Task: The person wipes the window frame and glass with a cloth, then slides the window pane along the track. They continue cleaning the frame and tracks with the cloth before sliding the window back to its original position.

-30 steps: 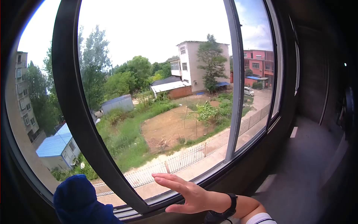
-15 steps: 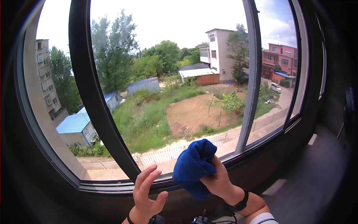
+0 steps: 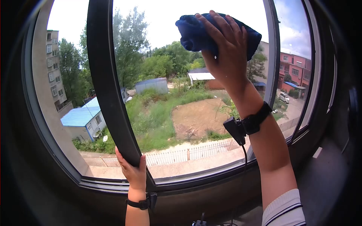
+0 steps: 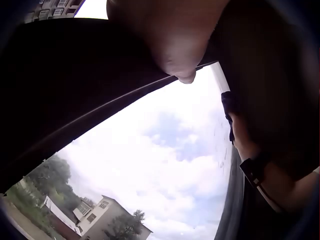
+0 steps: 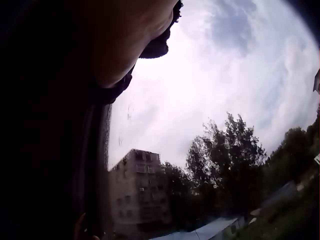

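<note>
In the head view my right hand point(image 3: 228, 52) presses a bunched blue cloth point(image 3: 194, 35) against the upper part of the window pane point(image 3: 162, 26), its fingers spread fairly straight over it. Lower left, my left hand point(image 3: 134, 175) grips the foot of the dark upright window frame point(image 3: 103, 75), thumb on the right side and fingers on the left. The left wrist view has part of the left hand point(image 4: 180, 47) against the dark frame, with the right hand point(image 4: 241, 132) farther off. A dark edge of cloth point(image 5: 157, 47) shows beside the right hand point(image 5: 127, 40) in the right wrist view.
A grey upright point(image 3: 270, 67) stands right of the pane, and the sill track point(image 3: 203, 176) runs below. A cable point(image 3: 245, 158) hangs from the right wrist's camera point(image 3: 235, 130). Outside are trees, buildings and a fence point(image 3: 173, 157).
My right hand has risen with the blue cloth from low by the sill to the upper glass. My left hand, raised free before, has moved slightly left and taken hold of the dark frame.
</note>
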Demonstrator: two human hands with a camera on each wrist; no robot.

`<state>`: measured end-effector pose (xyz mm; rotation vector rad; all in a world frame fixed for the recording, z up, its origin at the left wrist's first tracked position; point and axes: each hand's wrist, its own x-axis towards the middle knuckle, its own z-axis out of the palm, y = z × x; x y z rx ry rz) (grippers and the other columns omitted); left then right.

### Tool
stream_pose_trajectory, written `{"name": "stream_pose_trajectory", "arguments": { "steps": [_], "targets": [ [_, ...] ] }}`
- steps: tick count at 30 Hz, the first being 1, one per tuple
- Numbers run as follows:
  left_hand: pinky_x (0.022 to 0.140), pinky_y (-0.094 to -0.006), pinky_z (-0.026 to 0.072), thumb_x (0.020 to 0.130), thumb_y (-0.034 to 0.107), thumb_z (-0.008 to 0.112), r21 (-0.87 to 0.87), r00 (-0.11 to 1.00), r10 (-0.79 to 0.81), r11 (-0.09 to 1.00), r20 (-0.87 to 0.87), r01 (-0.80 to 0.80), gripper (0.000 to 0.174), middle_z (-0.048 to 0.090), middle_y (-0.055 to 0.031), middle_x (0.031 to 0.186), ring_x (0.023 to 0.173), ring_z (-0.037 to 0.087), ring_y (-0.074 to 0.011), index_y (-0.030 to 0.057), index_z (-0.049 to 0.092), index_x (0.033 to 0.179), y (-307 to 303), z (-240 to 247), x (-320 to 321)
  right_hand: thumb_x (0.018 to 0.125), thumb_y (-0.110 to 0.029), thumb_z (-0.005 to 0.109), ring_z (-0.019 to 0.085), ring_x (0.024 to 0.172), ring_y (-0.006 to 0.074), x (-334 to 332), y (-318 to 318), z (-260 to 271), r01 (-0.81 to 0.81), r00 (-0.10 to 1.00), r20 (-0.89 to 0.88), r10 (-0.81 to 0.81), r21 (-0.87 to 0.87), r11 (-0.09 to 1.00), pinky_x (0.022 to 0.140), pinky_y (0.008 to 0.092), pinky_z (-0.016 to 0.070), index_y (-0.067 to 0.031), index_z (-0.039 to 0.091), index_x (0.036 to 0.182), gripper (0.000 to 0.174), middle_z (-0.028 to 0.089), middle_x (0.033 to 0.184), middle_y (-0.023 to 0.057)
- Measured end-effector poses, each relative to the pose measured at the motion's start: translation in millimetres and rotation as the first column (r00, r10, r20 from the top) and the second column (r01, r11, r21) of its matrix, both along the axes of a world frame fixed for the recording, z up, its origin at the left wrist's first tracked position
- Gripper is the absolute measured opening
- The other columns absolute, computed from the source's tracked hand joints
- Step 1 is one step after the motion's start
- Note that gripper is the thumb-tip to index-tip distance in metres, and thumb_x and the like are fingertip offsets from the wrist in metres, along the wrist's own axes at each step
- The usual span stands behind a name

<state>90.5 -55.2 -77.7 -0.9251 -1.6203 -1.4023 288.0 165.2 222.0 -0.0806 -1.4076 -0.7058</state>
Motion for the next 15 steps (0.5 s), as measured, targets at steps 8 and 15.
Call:
{"name": "stream_pose_trajectory", "arguments": {
  "steps": [8,15],
  "targets": [
    [0.11,-0.0448,0.0356,0.085,0.038,0.074,0.011,0.999,0.021,1.0,-0.039,-0.02,0.096,0.037,-0.0274,0.148,0.134,0.043,-0.0433,-0.0028,0.019,0.153,-16,-5,-15,0.092,-0.029,0.054,0.047,0.118,0.0136,7,-48,-246,-0.055,0.807,0.585,-0.075,0.202,0.978,0.099,0.0401,0.0311,-0.0338,0.054,0.139,0.047,0.053,0.135,-0.0071],
    [0.109,-0.0434,0.0371,0.089,0.041,0.069,0.053,0.999,0.053,0.997,0.005,-0.053,0.091,0.038,-0.0267,0.148,0.132,0.045,-0.0416,-0.0029,0.021,0.153,-36,-9,-35,0.095,-0.026,0.056,0.046,0.134,0.0214,29,-9,-173,-0.072,0.814,0.576,-0.074,0.225,0.972,0.121,0.053,0.0196,-0.0374,0.052,0.137,0.044,0.051,0.141,-0.0033]
  ]
}}
